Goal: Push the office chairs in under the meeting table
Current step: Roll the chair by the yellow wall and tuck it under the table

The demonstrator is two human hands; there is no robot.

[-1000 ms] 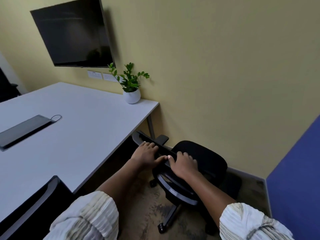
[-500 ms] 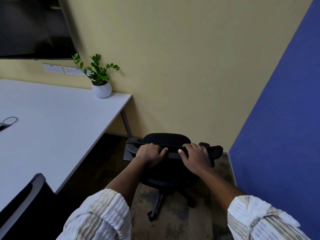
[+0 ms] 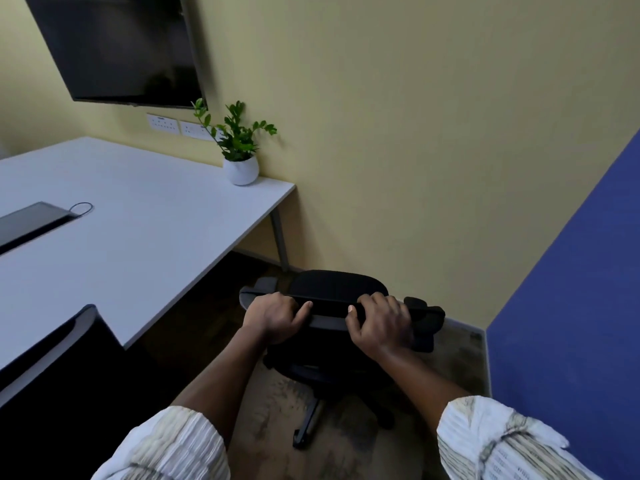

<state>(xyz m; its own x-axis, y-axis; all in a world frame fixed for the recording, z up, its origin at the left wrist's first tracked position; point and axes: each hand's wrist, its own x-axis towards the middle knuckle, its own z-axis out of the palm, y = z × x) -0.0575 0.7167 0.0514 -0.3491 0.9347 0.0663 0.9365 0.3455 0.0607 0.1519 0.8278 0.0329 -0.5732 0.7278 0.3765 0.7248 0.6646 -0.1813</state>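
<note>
Both hands grip the top edge of the office chair (image 3: pixel 341 289) backrest: left hand (image 3: pixel 273 317) near its left end, right hand (image 3: pixel 381 323) near the right, fingers curled over the rail and clamped on it, thumbs on the near side. The chair stands on the carpet off the table's end corner, close to the yellow wall (image 3: pixel 415 133), not under the top. The meeting table (image 3: pixel 138 230) lies to the left of the hands; the backrest's long axis runs left-right, and the left hand is nearer the table edge. Probably needs a swing leftward before pushing in; table leg (image 3: pixel 278 237) sits close. Chair is black, mesh-type back with grey trim, armrests, wheeled star base. A second chair back (image 3: pixel 52 358) shows at the near-left table edge.
</note>
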